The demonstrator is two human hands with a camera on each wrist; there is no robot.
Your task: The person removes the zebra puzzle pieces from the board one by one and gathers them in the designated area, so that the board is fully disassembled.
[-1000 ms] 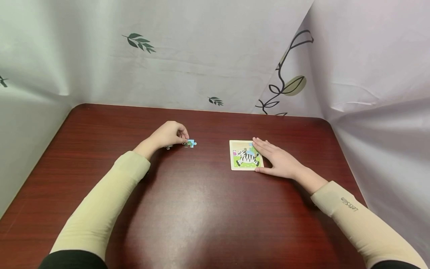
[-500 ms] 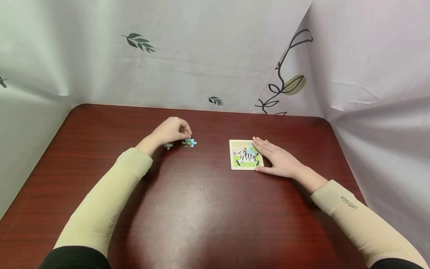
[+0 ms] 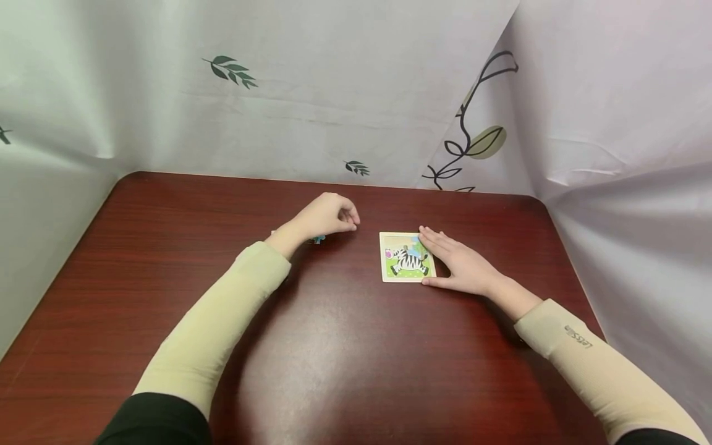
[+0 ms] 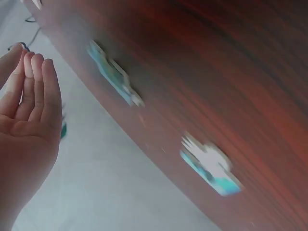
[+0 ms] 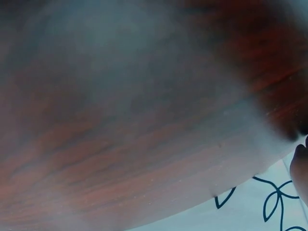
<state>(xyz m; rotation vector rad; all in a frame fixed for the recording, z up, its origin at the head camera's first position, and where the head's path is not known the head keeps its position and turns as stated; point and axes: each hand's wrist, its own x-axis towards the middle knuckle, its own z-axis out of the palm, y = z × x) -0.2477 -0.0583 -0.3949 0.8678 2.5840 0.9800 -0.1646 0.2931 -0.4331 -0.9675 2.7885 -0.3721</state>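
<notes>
My left hand (image 3: 328,215) is over the table left of a puzzle board, its fingers loosely curled and thumb close to the fingertips; no piece shows between them. In the left wrist view two jigsaw pieces lie on the table, a blue-green one (image 4: 114,74) and a white-and-blue one (image 4: 211,166); in the head view the left wrist partly hides them. The square zebra puzzle board (image 3: 408,266) has a pale frame and a bare tan strip at its upper left. My right hand (image 3: 464,266) rests along the board's right edge, fingers straight, thumb at the lower right corner.
A dark red wooden table (image 3: 334,346) with rounded far corners bears everything. White curtains with leaf prints (image 3: 356,93) hang close behind its far edge and at both sides. The right wrist view is mostly blurred tabletop.
My left hand has moved right, away from the jigsaw pieces and toward the puzzle board; its wrist now covers much of the pieces. The right hand and the board have stayed in place.
</notes>
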